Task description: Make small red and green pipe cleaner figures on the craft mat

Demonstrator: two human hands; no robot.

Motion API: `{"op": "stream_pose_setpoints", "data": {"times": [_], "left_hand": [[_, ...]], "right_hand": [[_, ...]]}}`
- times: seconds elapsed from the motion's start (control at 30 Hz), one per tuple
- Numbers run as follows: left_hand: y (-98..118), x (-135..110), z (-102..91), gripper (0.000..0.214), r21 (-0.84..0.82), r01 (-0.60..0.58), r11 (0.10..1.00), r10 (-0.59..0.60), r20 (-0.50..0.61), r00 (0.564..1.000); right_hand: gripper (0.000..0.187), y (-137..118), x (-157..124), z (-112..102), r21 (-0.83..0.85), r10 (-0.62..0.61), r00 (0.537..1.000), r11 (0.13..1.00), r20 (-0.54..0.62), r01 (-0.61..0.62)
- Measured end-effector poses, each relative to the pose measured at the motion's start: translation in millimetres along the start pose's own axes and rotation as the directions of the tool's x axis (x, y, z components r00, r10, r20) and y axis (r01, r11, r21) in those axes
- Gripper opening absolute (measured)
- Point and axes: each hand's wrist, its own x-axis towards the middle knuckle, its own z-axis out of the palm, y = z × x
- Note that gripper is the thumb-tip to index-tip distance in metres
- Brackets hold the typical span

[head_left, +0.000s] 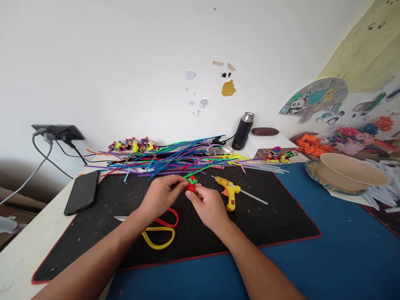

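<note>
Over the black mat, a small red pipe-cleaner piece [191, 187] sits in the fingers of my right hand [210, 205]. A wavy green pipe cleaner [192, 180] lies across its top, and a green length runs up behind it. The thumb and forefinger of my left hand [164, 192] are pinched at the green pipe cleaner's left end; the fingertips partly hide it. Below my left hand lie scissors [159, 246] with one red and one yellow handle, partly covered by my forearm. Right of my right hand rests a yellow glue gun [230, 193] with a glue stick in its back.
Loose pipe cleaners [175, 158] in many colours spread along the mat's [265, 225] far edge. Small figures [133, 144] stand behind them. A phone [81, 192] lies at left. A black flask [243, 131], a white box [265, 143] and a beige bowl [350, 173] are to the right.
</note>
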Motion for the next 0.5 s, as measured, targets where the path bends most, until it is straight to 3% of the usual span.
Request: {"op": "stream_pose_setpoints", "data": {"times": [0.13,0.27,0.37,0.5], "left_hand": [[2.0,2.0,1.2,0.031,-0.131,0.095,0.987,-0.092,0.03,0.995],[1.9,6.2,0.5,0.038,-0.358,0.196,0.913,-0.167,0.111,0.98],[-1.7,9.2,0.5,0.039,-0.531,0.267,0.804,-0.199,0.182,0.963],[-10.4,10.2,2.8,0.039,-0.715,0.394,0.578,-0.269,0.289,0.919]], "right_hand": [[0.049,0.5,0.8,0.4,-0.008,-0.006,1.0,1.0,-0.001,0.006],[0.047,-0.1,1.6,-0.6,0.033,0.001,1.0,0.999,0.015,-0.002],[0.041,-0.8,1.6,-1.5,0.138,0.011,0.998,0.99,0.056,-0.019],[0.038,-2.3,0.8,-2.2,0.24,-0.003,0.995,0.97,0.096,-0.021]]}}
